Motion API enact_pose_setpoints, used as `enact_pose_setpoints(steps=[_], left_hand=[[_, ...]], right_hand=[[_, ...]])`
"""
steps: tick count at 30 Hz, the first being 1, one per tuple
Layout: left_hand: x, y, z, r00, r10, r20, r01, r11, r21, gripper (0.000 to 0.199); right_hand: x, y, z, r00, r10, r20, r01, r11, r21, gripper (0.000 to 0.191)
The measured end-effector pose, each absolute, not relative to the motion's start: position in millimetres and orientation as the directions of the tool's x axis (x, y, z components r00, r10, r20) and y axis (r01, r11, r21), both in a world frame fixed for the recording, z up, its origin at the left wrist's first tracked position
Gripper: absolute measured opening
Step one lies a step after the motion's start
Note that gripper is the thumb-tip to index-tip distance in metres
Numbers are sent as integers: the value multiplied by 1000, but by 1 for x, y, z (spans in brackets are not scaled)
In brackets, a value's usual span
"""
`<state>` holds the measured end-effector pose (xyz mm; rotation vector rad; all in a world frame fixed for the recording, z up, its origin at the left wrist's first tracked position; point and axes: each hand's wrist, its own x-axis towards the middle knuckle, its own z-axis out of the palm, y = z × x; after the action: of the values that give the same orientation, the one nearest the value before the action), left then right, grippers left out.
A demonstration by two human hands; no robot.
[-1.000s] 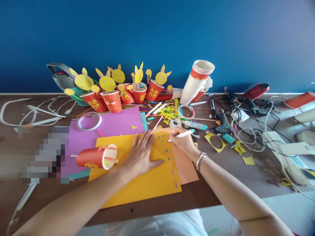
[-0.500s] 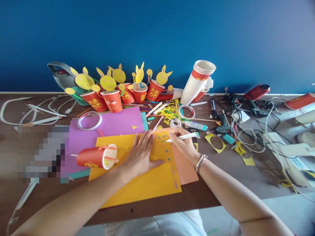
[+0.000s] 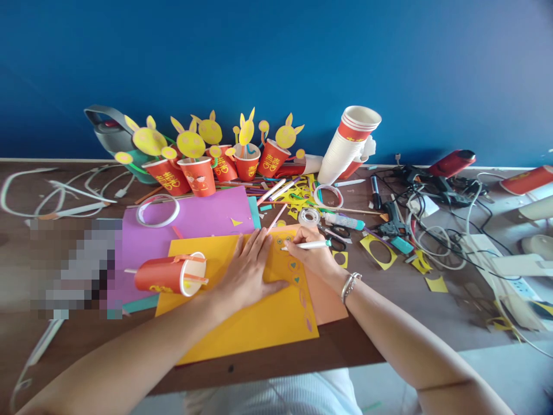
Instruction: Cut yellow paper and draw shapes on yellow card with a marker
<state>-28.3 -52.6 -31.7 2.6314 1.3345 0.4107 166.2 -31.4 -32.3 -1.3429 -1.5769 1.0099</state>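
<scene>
A sheet of orange-yellow paper (image 3: 242, 328) lies before me, with small drawn shapes down its right side: a face, circles with green hearts and pink ovals. My left hand (image 3: 250, 271) rests flat on this sheet, fingers spread. In my right hand (image 3: 317, 253) is a white marker with a green end (image 3: 313, 245), its tip at the drawn face, which the hand partly covers. A peach sheet (image 3: 332, 305) sticks out under the right side of the yellow one. Left of my left hand, a red paper cup (image 3: 159, 275) with orange strips lies on its side.
Red cups with yellow rabbit heads (image 3: 196, 176) stand along the wall beside a tall stack of paper cups (image 3: 345, 147). Purple paper (image 3: 203, 213) holds a tape roll (image 3: 158, 211). Yellow scraps (image 3: 378, 251), a glue gun (image 3: 393, 222) and tangled cables (image 3: 436, 236) lie to the right.
My right hand has shifted left with the marker, whose tip has moved left across the drawn face. The left hand stays in place on the sheet.
</scene>
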Motion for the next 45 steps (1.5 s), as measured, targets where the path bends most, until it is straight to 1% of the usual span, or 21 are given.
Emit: enact_pose_setpoints(steps=[5, 11, 15, 21, 27, 32, 35, 39, 42, 45], left_hand=[[-28, -53, -31, 563, 813, 147, 772, -581, 257, 97], [-29, -53, -31, 563, 811, 160, 767, -585, 264, 95], [-29, -53, -31, 563, 810, 162, 763, -585, 274, 95], [-28, -53, -31, 564, 813, 144, 770, -581, 265, 97], [-28, -53, -30, 563, 813, 146, 769, -580, 268, 96], [-29, -53, -31, 561, 815, 145, 768, -578, 276, 97], [-29, -53, -32, 562, 813, 151, 768, -581, 271, 97], [-29, -53, -30, 563, 814, 139, 771, -579, 265, 95], [-29, -53, -29, 563, 814, 143, 768, -580, 272, 94], [-29, -53, -28, 563, 814, 146, 765, -579, 282, 94]], right_hand=[[165, -32, -29, -113, 991, 76, 362, 113, -925, 29], [165, -31, -25, -43, 997, 63, 357, 74, -931, 29], [165, -32, -25, -89, 992, 90, 360, 116, -926, 29], [166, -34, -28, -118, 989, 92, 362, 129, -923, 29], [166, -32, -29, -88, 994, 62, 355, 90, -931, 30], [166, -33, -29, -99, 991, 94, 362, 124, -924, 29], [167, -32, -29, -115, 991, 66, 316, 100, -944, 30], [171, -29, -24, -39, 998, -41, 139, -35, -990, 33], [175, -28, -19, 48, 999, -16, 61, -19, -998, 37], [178, -28, -18, 69, 997, 20, 96, 14, -995, 34]])
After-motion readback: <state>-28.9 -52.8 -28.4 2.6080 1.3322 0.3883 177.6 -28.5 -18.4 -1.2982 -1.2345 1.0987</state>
